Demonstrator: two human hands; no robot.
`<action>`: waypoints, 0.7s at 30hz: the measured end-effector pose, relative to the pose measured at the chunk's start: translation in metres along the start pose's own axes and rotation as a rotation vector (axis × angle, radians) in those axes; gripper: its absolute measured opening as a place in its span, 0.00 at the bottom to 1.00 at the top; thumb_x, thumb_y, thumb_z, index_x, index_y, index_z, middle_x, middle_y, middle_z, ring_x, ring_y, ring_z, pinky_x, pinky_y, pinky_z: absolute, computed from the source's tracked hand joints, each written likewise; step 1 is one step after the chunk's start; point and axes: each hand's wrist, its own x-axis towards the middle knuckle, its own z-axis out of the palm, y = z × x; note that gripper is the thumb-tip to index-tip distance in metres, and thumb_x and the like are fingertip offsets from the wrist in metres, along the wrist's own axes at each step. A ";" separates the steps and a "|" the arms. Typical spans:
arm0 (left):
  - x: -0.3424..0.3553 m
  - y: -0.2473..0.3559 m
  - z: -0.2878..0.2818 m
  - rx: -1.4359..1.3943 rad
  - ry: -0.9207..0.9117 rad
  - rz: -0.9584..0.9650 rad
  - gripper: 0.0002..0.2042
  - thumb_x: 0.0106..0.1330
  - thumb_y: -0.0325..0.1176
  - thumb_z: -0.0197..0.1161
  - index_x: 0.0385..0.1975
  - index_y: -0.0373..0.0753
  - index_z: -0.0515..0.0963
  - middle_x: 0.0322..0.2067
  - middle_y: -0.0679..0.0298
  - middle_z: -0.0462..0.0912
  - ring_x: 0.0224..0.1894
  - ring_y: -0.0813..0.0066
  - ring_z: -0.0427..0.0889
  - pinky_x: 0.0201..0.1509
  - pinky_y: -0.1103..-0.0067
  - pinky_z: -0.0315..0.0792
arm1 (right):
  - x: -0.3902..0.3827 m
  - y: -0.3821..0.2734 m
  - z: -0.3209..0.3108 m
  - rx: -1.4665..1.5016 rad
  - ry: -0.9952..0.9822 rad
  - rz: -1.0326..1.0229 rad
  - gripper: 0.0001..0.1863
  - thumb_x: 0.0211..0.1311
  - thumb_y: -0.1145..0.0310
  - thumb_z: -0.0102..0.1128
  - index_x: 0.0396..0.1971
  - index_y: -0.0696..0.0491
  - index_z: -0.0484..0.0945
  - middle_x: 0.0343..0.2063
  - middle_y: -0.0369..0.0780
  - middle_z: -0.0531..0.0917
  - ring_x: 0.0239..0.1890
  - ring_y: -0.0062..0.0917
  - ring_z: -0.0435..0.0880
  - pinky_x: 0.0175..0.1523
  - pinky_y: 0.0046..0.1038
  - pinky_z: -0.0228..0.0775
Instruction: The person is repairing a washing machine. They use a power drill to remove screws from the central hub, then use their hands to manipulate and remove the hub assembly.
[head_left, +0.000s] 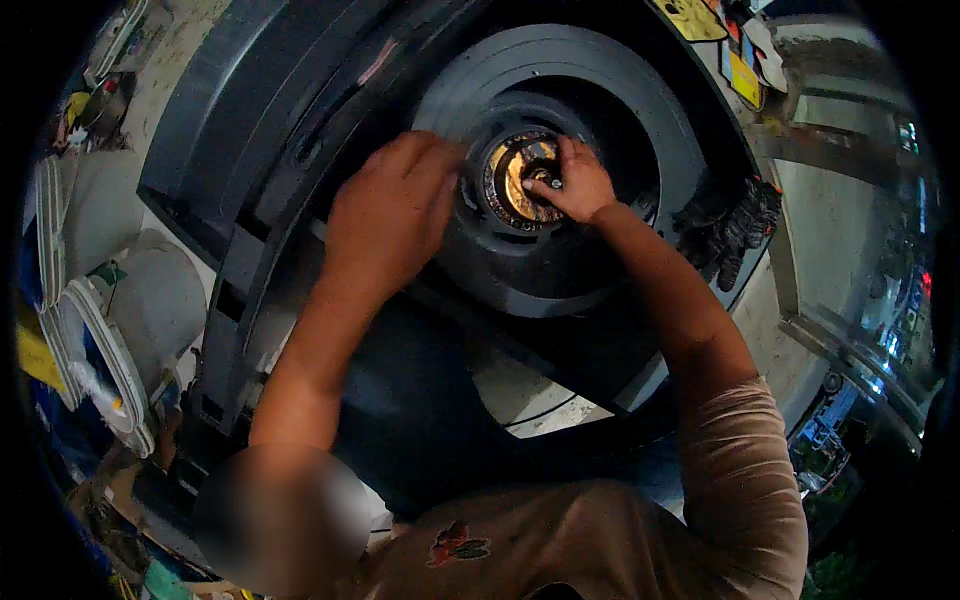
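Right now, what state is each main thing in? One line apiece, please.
Left hand: blurred, fingers bent, grip unclear
Right hand: thumb and fingers at the gold disc
Gold disc: shiny, dark-stained, at the grey ring's centre
Grey ring: uncovered, partly behind the hands
Dark glove: unworn, crumpled
Bucket: contents not visible

One left hand [392, 212] and one right hand [582, 184], two bare hands in all, appear with one gold-coloured disc [515, 180], one dark ring-shaped housing [560, 50], one black glove-like bundle [745, 220], one brown shirt [590, 540] and at least two pale tubs [158, 295].
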 end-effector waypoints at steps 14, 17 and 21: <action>0.003 0.008 -0.002 0.004 -0.037 -0.036 0.08 0.59 0.27 0.59 0.38 0.40 0.77 0.38 0.59 0.78 0.41 0.59 0.80 0.42 0.72 0.73 | -0.003 -0.005 -0.009 0.118 -0.092 0.161 0.60 0.43 0.37 0.65 0.66 0.62 0.46 0.60 0.61 0.60 0.56 0.50 0.71 0.61 0.37 0.65; 0.002 0.007 -0.002 0.008 -0.043 -0.032 0.08 0.59 0.27 0.59 0.38 0.40 0.77 0.38 0.59 0.79 0.40 0.59 0.80 0.42 0.72 0.74 | -0.004 -0.008 0.002 0.159 -0.029 0.212 0.59 0.43 0.37 0.64 0.65 0.62 0.47 0.59 0.59 0.61 0.56 0.50 0.71 0.60 0.37 0.65; 0.001 0.004 -0.001 0.017 0.016 0.019 0.08 0.57 0.28 0.60 0.36 0.40 0.76 0.34 0.60 0.78 0.37 0.60 0.80 0.39 0.71 0.74 | -0.003 -0.007 0.022 0.167 0.168 0.208 0.56 0.44 0.38 0.64 0.64 0.62 0.51 0.58 0.58 0.64 0.55 0.50 0.71 0.60 0.37 0.65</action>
